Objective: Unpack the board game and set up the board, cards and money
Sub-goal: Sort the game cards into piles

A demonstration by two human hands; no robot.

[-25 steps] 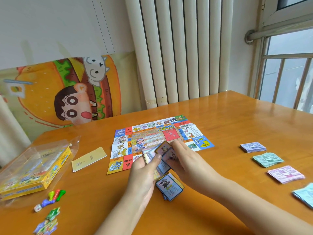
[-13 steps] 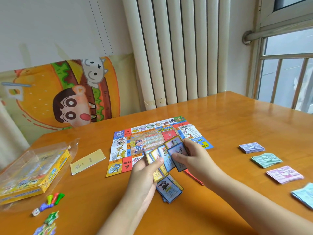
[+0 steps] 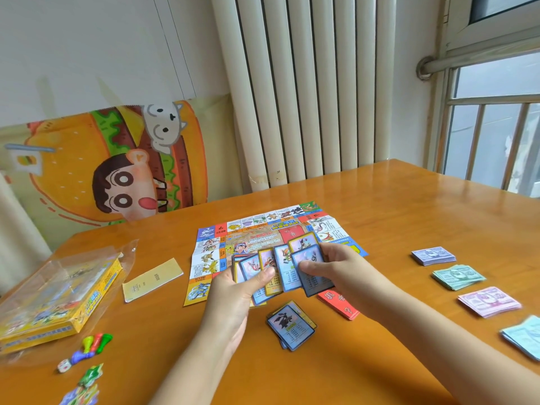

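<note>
A fan of blue- and yellow-bordered picture cards [image 3: 287,268] is spread above the near edge of the paper game board [image 3: 257,238]. My left hand [image 3: 233,293] grips the fan from below, thumb on top. The rightmost card of the fan is pinched by my right hand [image 3: 344,273]. A small pile of the same cards [image 3: 290,324] lies on the table below the hands. A red card stack [image 3: 340,305] marked with a question mark lies under my right wrist. Several money piles lie at the right: purple [image 3: 434,255], green [image 3: 457,276], pink [image 3: 489,301], pale blue [image 3: 523,336].
The yellow game box [image 3: 52,299] in its clear sleeve sits at the left. A folded yellow leaflet [image 3: 152,279] lies beside it. Coloured pawns [image 3: 93,344], a die [image 3: 63,366] and small cut-outs [image 3: 87,381] lie near the left front edge. The orange table [image 3: 409,206] meets a radiator and window behind.
The cards went from a tight bundle to a wide fan. My right hand drew the right-hand card outward to the right, uncovering the red card stack.
</note>
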